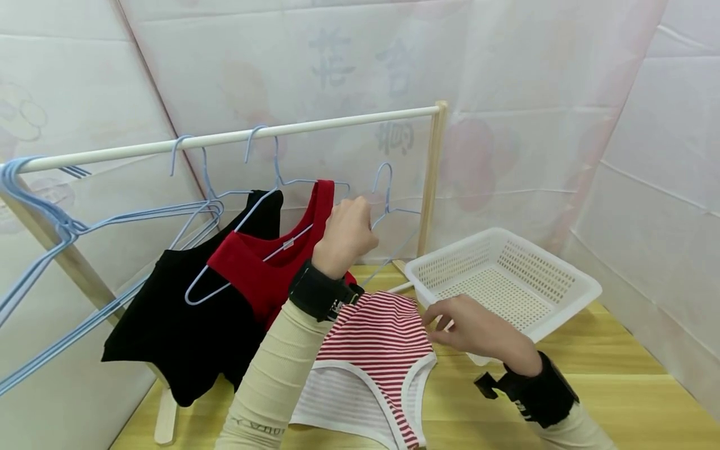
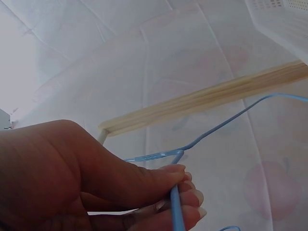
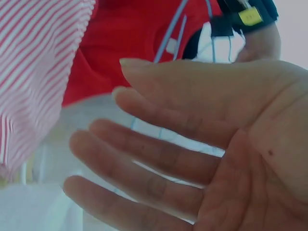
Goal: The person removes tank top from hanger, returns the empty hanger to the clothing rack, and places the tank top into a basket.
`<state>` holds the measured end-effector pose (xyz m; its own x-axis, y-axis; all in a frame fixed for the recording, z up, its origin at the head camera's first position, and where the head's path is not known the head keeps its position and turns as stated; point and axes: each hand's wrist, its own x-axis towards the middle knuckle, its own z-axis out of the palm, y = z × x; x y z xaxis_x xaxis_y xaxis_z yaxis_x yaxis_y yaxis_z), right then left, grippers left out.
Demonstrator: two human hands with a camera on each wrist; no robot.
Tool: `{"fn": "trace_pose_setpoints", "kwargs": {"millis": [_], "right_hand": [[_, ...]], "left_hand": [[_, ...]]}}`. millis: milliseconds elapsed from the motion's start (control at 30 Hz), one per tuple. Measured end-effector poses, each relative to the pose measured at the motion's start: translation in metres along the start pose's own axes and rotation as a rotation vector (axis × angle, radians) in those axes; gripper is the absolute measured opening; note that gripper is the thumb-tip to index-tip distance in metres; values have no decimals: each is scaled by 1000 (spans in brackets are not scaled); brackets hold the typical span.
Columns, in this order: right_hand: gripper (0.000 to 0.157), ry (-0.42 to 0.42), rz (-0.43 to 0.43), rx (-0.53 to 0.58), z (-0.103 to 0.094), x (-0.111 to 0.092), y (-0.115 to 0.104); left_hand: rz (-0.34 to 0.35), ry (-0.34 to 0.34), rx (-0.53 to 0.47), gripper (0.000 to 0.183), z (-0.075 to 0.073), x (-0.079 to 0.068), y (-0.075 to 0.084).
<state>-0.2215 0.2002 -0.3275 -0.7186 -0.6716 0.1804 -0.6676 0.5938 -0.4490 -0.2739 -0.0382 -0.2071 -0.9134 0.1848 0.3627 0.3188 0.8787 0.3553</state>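
Hanger (image 2: 176, 207) is pinched between the thumb and fingers of the left hand (image 1: 345, 234); its hook is held below the rail (image 1: 349, 122), not touching it, with the post (image 1: 432, 175) near its right arm. Part of the hanger is hidden in the head view by the hand that grips it.

Nothing is held by the right hand (image 1: 467, 328). Its fingers are parted and slightly bent, palm bared to the wrist camera, and the fingertips are placed just beside the right edge of the striped garment (image 1: 388, 331); whether the cloth is touched cannot be told. The garment is spread below the left wrist, in front of the basket's left side, striped in red and white and edged with white trim. Its upper left part is covered by the left wrist and sleeve (image 1: 275, 375).

To the left of that hand, the red top (image 1: 270, 269) is hung from the rail on a blue hanger, and the black top (image 1: 191, 312) is seen next to it, partly overlapped. More hangers (image 1: 67, 231) are bunched at the rail's left end. The white basket (image 1: 540, 269) is set on the wooden table (image 1: 607, 375), beyond the right hand. Pale printed curtain (image 1: 506, 81) is hung behind everything.
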Motion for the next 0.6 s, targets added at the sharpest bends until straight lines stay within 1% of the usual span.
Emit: {"fn": "trace_pose_setpoints", "kwargs": {"millis": [133,233,333,433,600], "right_hand": [[18,70,103,-43,-13,-12,10],[22,126,150,-84,-20,-23,19],[27,165,190,-114,-27,-33,29],[30,187,210,-132,-33,-40,39],[34,189,241,-152,-42,-49,53]], "left_hand": [[3,5,12,9,-1,0,3],[-2,3,11,8,0,0,4],[-1,2,14,8,1,2,5],[-2,14,29,9,0,3,3],[-17,17,49,9,-1,4,0]]}}
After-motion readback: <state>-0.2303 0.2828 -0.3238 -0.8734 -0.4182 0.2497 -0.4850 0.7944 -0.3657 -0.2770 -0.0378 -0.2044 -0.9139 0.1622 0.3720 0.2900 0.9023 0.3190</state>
